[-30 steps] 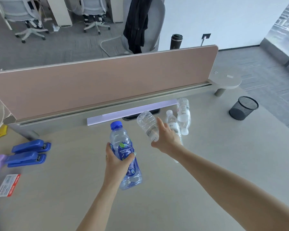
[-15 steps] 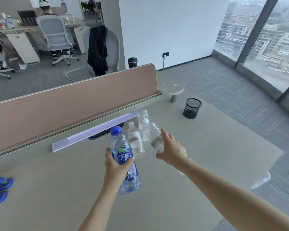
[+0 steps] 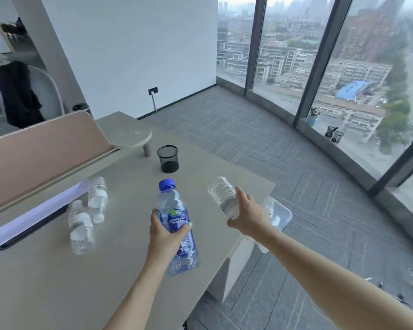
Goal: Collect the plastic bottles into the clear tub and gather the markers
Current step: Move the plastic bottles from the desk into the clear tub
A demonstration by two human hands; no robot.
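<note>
My left hand (image 3: 166,236) grips a blue-capped bottle with a blue label (image 3: 174,206), held upright above the desk. My right hand (image 3: 248,216) holds a clear bottle (image 3: 222,195) tilted bottom-up near the desk's right edge. Just beyond that edge, below my right hand, sits the clear tub (image 3: 283,216) on the floor, partly hidden by my arm. Two more clear bottles lie on the desk at the left, one nearer (image 3: 80,226) and one farther (image 3: 97,195). No markers are in view.
A black mesh pen cup (image 3: 168,159) stands on the desk (image 3: 57,282) near its far corner. A pink divider panel (image 3: 41,153) runs along the back, with a white strip (image 3: 34,215) in front. Carpeted floor and tall windows are to the right.
My view has swung to the right, bringing the tub and the windows into sight. My right hand carried the clear bottle rightward to the desk edge. The left hand keeps its bottle.
</note>
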